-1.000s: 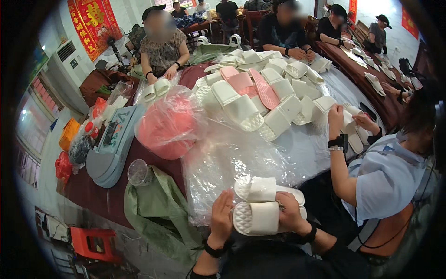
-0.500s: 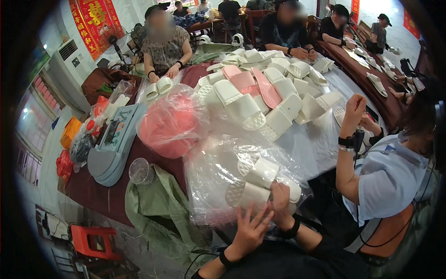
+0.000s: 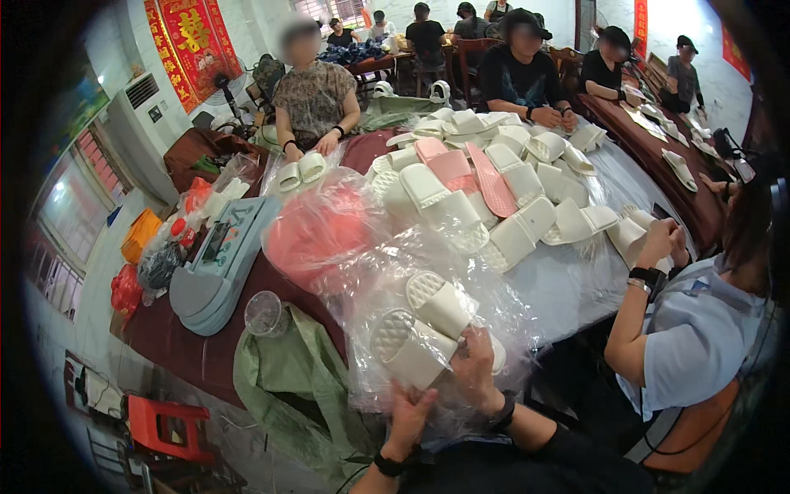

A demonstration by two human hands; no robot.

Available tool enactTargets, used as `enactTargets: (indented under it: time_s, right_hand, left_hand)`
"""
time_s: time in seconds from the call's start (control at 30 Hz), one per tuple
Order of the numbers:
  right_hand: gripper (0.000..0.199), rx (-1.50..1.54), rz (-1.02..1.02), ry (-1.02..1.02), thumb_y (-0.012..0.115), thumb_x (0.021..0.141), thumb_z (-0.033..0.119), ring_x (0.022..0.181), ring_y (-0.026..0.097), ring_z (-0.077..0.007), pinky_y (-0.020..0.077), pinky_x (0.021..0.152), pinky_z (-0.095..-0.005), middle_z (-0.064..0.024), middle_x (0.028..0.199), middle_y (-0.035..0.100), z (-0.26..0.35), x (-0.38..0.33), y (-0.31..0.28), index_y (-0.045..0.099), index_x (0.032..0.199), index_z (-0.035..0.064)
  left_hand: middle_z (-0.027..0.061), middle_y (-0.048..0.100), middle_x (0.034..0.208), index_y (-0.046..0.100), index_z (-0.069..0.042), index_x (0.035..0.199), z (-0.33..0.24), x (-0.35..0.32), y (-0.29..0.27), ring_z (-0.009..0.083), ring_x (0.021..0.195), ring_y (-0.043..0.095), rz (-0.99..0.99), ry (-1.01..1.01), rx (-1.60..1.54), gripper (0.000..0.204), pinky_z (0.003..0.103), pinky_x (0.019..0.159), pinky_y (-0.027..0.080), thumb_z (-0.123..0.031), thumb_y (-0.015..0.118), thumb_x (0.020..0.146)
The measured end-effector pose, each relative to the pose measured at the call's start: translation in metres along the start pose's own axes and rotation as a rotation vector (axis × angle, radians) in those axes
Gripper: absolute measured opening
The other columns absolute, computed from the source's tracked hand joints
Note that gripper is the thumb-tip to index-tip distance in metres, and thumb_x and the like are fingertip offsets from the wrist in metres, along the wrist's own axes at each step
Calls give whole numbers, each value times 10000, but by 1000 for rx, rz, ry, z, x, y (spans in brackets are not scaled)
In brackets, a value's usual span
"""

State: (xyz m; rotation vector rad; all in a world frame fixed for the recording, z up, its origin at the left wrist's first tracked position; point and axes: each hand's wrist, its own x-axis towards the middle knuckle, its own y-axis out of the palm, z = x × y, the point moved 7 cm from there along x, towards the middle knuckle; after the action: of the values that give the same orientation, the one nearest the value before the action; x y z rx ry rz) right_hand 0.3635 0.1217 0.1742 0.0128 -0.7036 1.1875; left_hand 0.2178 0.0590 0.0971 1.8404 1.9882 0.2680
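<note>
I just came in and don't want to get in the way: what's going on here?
The person wearing the camera has a pair of white slippers at some clear plastic; whether inside or on it is hard to tell. The right hand grips the pair, while the left hand is at the nearer slipper's lower edge. Beyond lies a pile of white and pink slippers. A co-worker sits to the right, hands together.

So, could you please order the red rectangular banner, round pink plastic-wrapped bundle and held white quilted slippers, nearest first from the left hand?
1. Held white slippers, directly ahead.
2. Pink bundle, beyond, on the table.
3. Red banner, far-left wall.
</note>
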Motion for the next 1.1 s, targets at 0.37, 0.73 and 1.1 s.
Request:
enactTargets:
  time_s: [0.37, 0.73, 1.1]
  right_hand:
    - [573, -54, 866, 29, 555, 869, 93, 1173, 474, -450, 427, 953, -437, -290, 1312, 443, 1, -20, 33, 330, 1385, -12]
    - [836, -346, 81, -768, 773, 660, 559, 1273, 389, -394, 230, 1040, -631, -214, 1448, 317, 61, -62, -80, 452, 1326, 168]
    - [685, -214, 530, -257, 657, 695, -11, 945, 634, -382, 541, 744, -372, -241, 1235, 551, 34, -18, -42, 482, 1342, 127]
  left_hand:
    - [123, 603, 1137, 505, 21, 1207, 20, 1, 0, 270, 1058, 594, 151, -490, -222, 291, 427, 923, 495, -68, 537, 932]
    - [219, 525, 1230, 298, 10, 1365, -24, 7, -7, 318, 1033, 604, 124, -260, -533, 494, 414, 860, 527, -13, 474, 904]
    - [117, 609, 1114, 475, 44, 1227, -36, -10, 1, 172, 874, 590, 91, -342, -405, 361, 288, 738, 498, -4, 563, 880]
